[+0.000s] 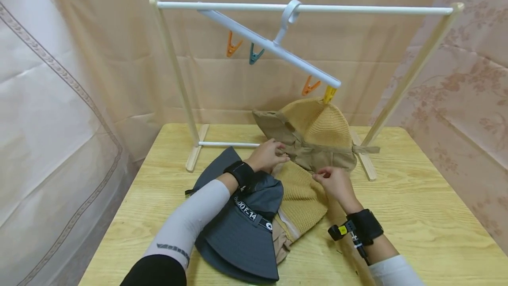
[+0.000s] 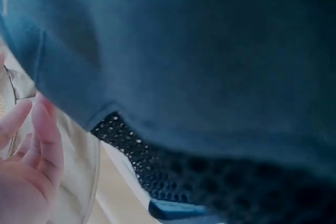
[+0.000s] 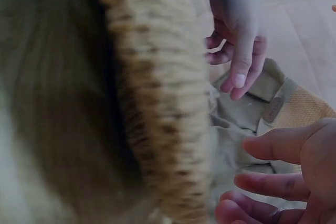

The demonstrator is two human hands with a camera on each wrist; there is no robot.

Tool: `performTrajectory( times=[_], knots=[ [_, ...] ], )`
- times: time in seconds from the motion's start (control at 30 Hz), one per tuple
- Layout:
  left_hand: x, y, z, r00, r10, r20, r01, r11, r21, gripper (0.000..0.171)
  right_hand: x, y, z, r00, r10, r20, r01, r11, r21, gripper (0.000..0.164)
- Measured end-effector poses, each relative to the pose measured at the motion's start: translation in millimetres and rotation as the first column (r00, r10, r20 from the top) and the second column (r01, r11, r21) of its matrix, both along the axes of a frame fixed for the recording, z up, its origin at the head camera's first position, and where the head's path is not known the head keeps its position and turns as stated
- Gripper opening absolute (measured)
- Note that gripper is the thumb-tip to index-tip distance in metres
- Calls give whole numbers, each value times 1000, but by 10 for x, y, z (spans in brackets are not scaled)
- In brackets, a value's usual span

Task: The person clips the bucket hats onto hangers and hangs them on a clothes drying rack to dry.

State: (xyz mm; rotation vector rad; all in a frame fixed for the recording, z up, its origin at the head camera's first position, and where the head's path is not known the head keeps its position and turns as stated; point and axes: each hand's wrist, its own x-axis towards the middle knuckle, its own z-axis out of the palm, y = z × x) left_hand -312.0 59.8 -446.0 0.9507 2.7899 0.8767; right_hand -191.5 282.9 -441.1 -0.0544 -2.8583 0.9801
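A straw-yellow knit hat with a khaki brim (image 1: 317, 125) hangs from a yellow clip (image 1: 330, 94) on a white hanger. My left hand (image 1: 267, 155) is at the left edge of that brim, its fingers apart in the left wrist view. At the brim's lower right is my right hand (image 1: 336, 184); the right wrist view shows its thumb and fingers spread with a gap between them. Below the hands lies a second yellow knit hat (image 1: 303, 195). A dark grey bucket hat (image 1: 238, 242) with a lettered band lies beneath my left forearm, partly covering the second hat.
The white hanger (image 1: 246, 32) hooks over the rack's top bar (image 1: 357, 10) and tilts down to the right. Two orange clips and a teal clip (image 1: 255, 54) hang from it. Wooden feet (image 1: 196, 149) support the rack on the wooden table (image 1: 416, 206).
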Motion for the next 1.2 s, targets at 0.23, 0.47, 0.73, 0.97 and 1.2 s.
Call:
performTrajectory(
  times=[0.23, 0.47, 0.73, 0.97, 1.2],
  knots=[
    [8, 18, -52, 1000, -19, 14, 19, 998, -52, 50, 59, -5, -127, 998, 20, 56, -20, 1000, 8, 32],
    [10, 36, -110, 997, -71, 4, 71, 981, -178, 52, 105, 15, -178, 994, 16, 105, -23, 997, 74, 30],
    [35, 62, -84, 997, -82, 1, 80, 974, -213, 54, 93, 32, -236, 989, 48, 139, -60, 995, 84, 28],
    [12, 82, -101, 994, -109, -4, 105, 967, -232, 48, 72, 29, -302, 988, 48, 150, -63, 993, 98, 23],
    [-29, 95, -121, 990, -138, -25, 127, 957, -262, 34, 38, 37, -280, 981, 50, 190, -72, 991, 113, 20]
  ],
)
